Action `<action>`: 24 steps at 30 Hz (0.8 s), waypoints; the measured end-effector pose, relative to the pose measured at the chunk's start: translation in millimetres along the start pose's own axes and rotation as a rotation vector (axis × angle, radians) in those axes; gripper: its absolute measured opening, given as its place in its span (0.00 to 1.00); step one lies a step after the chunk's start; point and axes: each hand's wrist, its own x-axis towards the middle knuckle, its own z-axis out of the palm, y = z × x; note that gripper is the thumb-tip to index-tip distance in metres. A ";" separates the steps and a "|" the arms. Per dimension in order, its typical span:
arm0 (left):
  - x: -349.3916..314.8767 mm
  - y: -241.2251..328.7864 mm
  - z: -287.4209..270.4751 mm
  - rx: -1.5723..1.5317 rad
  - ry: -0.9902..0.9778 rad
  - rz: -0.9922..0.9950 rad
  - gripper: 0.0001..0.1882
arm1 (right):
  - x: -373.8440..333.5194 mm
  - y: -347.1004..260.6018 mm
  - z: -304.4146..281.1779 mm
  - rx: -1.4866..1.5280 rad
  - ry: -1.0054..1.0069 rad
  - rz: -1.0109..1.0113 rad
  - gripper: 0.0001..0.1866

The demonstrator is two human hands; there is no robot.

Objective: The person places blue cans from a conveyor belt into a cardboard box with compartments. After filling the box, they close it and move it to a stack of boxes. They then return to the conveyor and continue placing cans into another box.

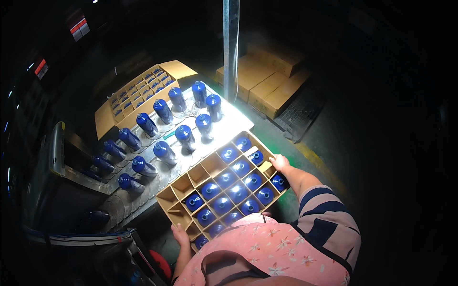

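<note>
A partitioned cardboard box [177, 207] sits tilted in front of my body, between my two arms. Blue bottles [222, 205] stand in many of its cells, necks up; several cells along its left and far sides hold none. My left hand [180, 234] grips the near left edge of the box, its fingertips partly out of sight. At the right edge, my right hand [280, 163] is closed on the cardboard wall, thumb side up. Beyond the box, two rows of blue bottles [185, 137] stand on a metal chain conveyor [167, 168] next to a bright white tabletop [234, 119].
Across the conveyor is another open partitioned box [107, 119] with blue bottles inside. A metal post [231, 52] rises behind the tabletop. Closed cartons [267, 88] are stacked on a dark pallet [303, 117] at the far right. A machine frame [59, 148] stands at left.
</note>
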 end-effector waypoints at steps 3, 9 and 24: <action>26.9 -1.3 -3.4 -0.040 -0.063 -0.169 0.21 | 15.9 10.9 4.5 0.020 -0.015 0.018 0.23; 81.4 38.0 -46.4 -0.445 0.121 0.069 0.18 | 17.4 32.9 -3.3 -0.012 0.033 -0.043 0.23; 303.1 188.8 39.1 -0.236 -0.029 0.354 0.25 | 9.9 7.9 -16.8 -0.033 0.037 -0.038 0.18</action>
